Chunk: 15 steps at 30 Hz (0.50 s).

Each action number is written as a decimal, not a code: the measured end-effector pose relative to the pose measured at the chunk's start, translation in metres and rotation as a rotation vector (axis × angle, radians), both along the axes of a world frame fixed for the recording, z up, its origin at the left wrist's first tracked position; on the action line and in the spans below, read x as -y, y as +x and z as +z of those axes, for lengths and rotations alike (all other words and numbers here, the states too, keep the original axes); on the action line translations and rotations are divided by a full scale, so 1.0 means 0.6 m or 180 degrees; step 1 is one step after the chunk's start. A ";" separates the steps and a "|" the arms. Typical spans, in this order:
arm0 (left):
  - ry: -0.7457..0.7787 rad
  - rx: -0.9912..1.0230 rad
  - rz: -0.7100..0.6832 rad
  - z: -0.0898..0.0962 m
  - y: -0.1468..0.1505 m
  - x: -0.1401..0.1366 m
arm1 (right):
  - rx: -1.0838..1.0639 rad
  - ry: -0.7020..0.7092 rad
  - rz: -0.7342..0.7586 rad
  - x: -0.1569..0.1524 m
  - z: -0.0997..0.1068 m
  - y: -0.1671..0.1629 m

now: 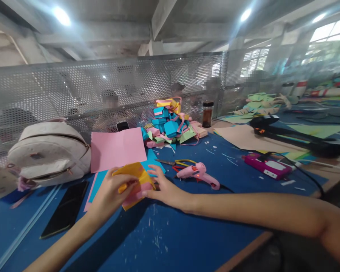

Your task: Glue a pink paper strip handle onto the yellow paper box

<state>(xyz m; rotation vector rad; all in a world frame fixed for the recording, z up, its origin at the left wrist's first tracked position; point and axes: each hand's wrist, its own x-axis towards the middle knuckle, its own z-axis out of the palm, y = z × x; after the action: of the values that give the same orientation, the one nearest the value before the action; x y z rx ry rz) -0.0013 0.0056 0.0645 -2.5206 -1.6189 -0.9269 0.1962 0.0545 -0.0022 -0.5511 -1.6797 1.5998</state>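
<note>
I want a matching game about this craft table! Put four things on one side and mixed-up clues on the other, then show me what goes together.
Things:
1. yellow paper piece
2. glue gun
3. backpack
4. large phone

Clues:
A. whitish, left of the big pink sheet
B. black and flat
C. between the left hand and the right hand
D. pink, lying on the blue table

Right pairs: 1-C, 2-D, 3-A, 4-B
</note>
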 end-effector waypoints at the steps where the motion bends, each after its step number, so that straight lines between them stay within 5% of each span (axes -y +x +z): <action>1: 0.0054 -0.0053 -0.0048 -0.004 0.000 0.001 | -0.0152 -0.0274 0.0116 -0.001 -0.008 -0.004; 4: 0.0163 -0.0181 -0.0160 -0.011 0.000 0.002 | -0.0529 -0.0632 0.0393 -0.003 -0.022 -0.010; 15: 0.0357 -0.0419 -0.0520 -0.028 -0.008 0.027 | -0.0761 -0.0684 0.0763 0.003 -0.019 -0.006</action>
<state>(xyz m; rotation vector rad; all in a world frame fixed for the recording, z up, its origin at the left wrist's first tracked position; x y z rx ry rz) -0.0062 -0.0103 0.0478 -2.6052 -1.3046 -0.8180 0.1926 0.0527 -0.0136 -0.2546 -1.4466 1.9503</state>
